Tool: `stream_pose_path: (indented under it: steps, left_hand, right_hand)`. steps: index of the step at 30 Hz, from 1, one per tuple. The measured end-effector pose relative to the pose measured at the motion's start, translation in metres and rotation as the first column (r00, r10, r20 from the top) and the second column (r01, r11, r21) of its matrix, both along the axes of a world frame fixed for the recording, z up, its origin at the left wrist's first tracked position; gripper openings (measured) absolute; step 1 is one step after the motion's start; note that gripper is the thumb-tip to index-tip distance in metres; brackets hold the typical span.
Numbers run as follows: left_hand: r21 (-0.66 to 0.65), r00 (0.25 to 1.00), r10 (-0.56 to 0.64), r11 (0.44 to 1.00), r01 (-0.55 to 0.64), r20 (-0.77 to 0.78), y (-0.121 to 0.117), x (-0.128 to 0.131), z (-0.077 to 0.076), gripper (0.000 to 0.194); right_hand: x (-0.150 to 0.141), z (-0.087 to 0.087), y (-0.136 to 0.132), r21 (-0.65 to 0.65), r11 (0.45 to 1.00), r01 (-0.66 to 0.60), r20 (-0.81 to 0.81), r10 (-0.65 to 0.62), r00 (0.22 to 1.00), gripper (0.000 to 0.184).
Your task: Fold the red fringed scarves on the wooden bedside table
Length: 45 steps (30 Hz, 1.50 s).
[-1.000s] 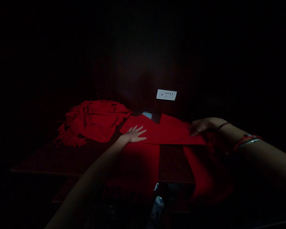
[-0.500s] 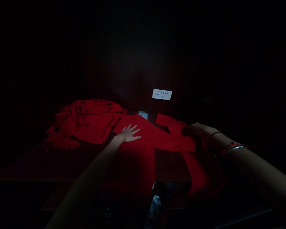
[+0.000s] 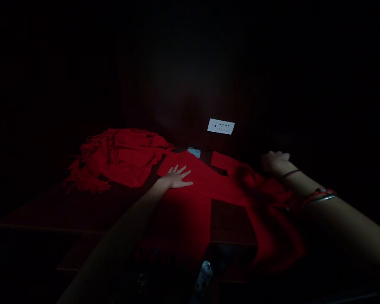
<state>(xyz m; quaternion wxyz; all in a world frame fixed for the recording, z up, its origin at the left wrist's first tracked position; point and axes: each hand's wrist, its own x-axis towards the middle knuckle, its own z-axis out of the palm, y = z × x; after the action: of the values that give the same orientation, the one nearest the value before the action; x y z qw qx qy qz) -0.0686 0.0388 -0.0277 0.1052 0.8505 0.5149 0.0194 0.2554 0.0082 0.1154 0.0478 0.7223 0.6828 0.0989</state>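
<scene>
A red scarf (image 3: 198, 179) with a fringed end lies across the dark table and hangs over its front edge. My left hand (image 3: 177, 179) presses flat on it with fingers spread, a ring on one finger. My right hand (image 3: 275, 162) is at the right, just beyond the scarf's bunched, shadowed part. Its fingers are curled, and what they hold, if anything, is hidden in the dark. Strips of the red fabric curve below that wrist and drape down at the right. At the left is a crumpled heap of red fringed fabric (image 3: 126, 156).
A white socket plate (image 3: 221, 126) is on the dark wall behind. A small pale blurred item (image 3: 194, 152) lies at the back of the dark table (image 3: 231, 223). Below its front edge stands a patterned light object (image 3: 205, 272). Much of the surroundings is too dark to make out.
My right hand has moved right and slightly up, and the fabric under it has shifted to the right. My left hand stays flat on the scarf. The whole view has shifted slightly.
</scene>
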Motion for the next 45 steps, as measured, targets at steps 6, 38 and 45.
stream_pose_path:
  steps: [6, 38, 45]
  left_hand:
    - [-0.032, 1.0, -0.026, 0.999, 0.026, 0.007, 0.001, -0.005, 0.002, 0.084]
    - [0.236, 0.885, 0.466, 0.861, -0.45, -0.013, -0.005, -0.023, 0.007, 0.065]
    - [-0.019, 0.987, 0.157, 0.987, -0.158, -0.043, -0.003, -0.008, -0.001, 0.061]
  right_hand:
    - [-0.09, -0.072, 0.011, -0.078, 0.933, -0.352, -0.108, 0.343, 0.933, 0.043]
    - [-0.144, -0.143, 0.01, 0.058, 0.838, -0.543, -0.298, 0.534, 0.791, 0.067]
    - [-0.139, -0.14, 0.014, -0.199, 0.868, -0.454, -0.334, 0.375, 0.865, 0.069]
